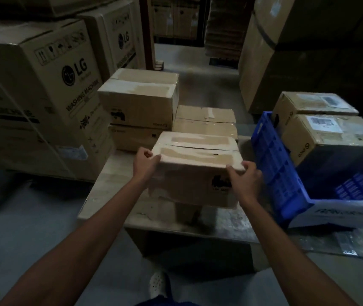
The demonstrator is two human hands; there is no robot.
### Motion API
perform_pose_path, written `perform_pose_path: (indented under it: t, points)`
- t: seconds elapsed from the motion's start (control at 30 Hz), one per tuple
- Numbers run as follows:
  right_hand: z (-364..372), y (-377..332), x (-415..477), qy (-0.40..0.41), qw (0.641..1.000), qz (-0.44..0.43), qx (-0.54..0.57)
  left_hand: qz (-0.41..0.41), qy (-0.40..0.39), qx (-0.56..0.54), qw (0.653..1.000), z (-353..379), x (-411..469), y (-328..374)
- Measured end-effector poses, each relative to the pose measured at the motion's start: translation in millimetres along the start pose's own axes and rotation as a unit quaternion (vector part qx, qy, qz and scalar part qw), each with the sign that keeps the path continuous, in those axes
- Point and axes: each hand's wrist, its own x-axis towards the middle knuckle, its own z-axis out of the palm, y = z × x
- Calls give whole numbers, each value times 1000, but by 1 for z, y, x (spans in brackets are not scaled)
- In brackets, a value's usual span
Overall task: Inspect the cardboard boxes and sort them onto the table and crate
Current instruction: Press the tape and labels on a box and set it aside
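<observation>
Both hands are on it: your left hand (146,159) pinches the near-left top corner of the taped box (198,166), your right hand (244,173) curls over the near-right corner, so each grip is clamped on cardboard, not spread. The box looks to be held just above the tabletop (110,186), near edge towards you. That's a corner hold, so slide your fingers lower down the sides before you tip it to check the faces; the tape seam on top looks loose. Behind it sit more boxes, a stack of two (138,100) and a flat one (205,122). The blue crate (271,164) is just beside your right hand, two boxes already inside; mind its wall as you swing across.
</observation>
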Motion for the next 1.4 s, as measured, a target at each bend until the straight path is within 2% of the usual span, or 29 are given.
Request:
perform_pose_path:
  t: [0.2, 0.43, 0.57, 0.67, 0.7, 0.87, 0.93, 1.03, 1.2, 1.3, 1.4]
  points:
    - [22, 57, -19, -111, 989, 54, -78, -22, -45, 47, 998, 5, -27, -57]
    - [30, 74, -20, -134, 983, 37, -119, 57, -90, 167, 980, 6, -29, -84]
    - [47, 49, -20, -116, 969, -106, -191, 149, -130, 303, 932, 6, -18, -80]
    - [78, 23, -28, -209, 934, -179, -227, 289, -119, 383, 869, 9, -9, -71]
    - [88, 16, -30, -228, 920, -199, -249, 309, -132, 402, 852, 11, -4, -69]
    - [131, 6, -34, -285, 860, -218, -362, 275, -248, 520, 770, 18, 17, -81]
    - [133, 9, -31, -285, 845, -230, -389, 266, -271, 530, 758, 19, 21, -84]
    - [126, 12, -21, -287, 840, -249, -386, 276, -277, 520, 759, 20, 26, -86]
    - [122, 1, -18, -287, 838, -246, -394, 280, -316, 532, 734, 17, 35, -74]
    - [121, -25, -2, -300, 847, -219, -380, 319, -352, 528, 704, 14, 56, -51]
    - [131, -45, 17, -354, 823, -191, -402, 319, -396, 547, 665, 15, 85, -38]
